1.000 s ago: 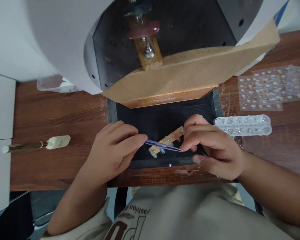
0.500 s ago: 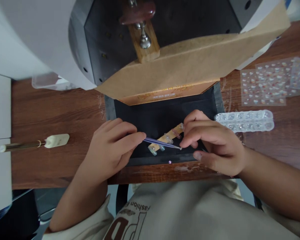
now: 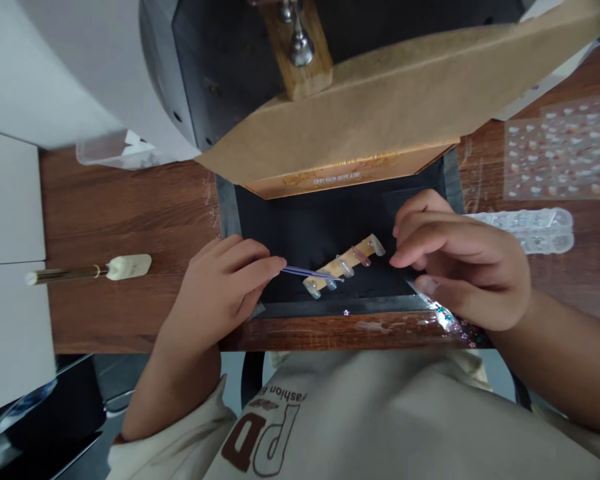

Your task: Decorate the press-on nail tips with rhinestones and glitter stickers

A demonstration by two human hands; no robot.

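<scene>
Near the centre of the frame, thin purple metal tweezers [image 3: 307, 273] are pinched between the fingers [image 3: 265, 267] of the left hand [image 3: 220, 300], their tips laid against a small wooden stick carrying pale artificial nail tips [image 3: 344, 264] on the black mat [image 3: 300, 227]. Decoration of one nail tip appears to be in hand; a steady, fine placement seems called for. The right hand [image 3: 463, 267] hovers just right of the stick, its fingers loosely curled and empty, above the brown wooden tabletop [image 3: 125, 207]. Both forearms angle inward from the lower frame.

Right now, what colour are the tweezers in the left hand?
Purple-blue, metallic. The tweezers, pinched by the left hand, show best in the head view, against the black mat.
</scene>
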